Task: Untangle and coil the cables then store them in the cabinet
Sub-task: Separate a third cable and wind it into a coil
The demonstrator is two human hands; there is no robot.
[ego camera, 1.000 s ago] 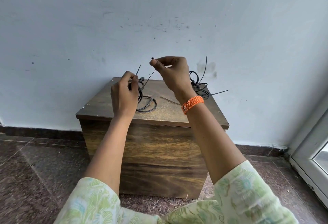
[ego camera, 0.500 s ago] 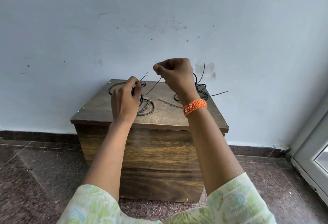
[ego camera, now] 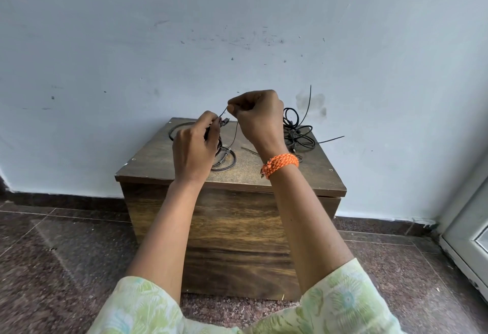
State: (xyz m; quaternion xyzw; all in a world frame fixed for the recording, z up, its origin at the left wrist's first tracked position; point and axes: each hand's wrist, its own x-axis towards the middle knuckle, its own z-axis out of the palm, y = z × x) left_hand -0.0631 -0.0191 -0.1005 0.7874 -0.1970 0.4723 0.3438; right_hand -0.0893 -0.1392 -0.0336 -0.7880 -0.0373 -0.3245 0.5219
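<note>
A small dark wooden cabinet stands against the wall. Above its top, my left hand grips a coiled black cable whose loops hang down to the wood. My right hand pinches a thin black tie strand that runs down toward that coil. A larger loose loop lies at the back left of the top, partly hidden by my left hand. A tangled black cable bundle with stiff ends sticking up and out sits at the back right.
A pale blue wall rises right behind the cabinet. Dark speckled floor tiles surround it. A white door frame stands at the far right. An orange bracelet circles my right wrist.
My right hand has come down and closer to my left hand, drawing the thin strand shorter. The view shifted, so the back-left loop shows more.
</note>
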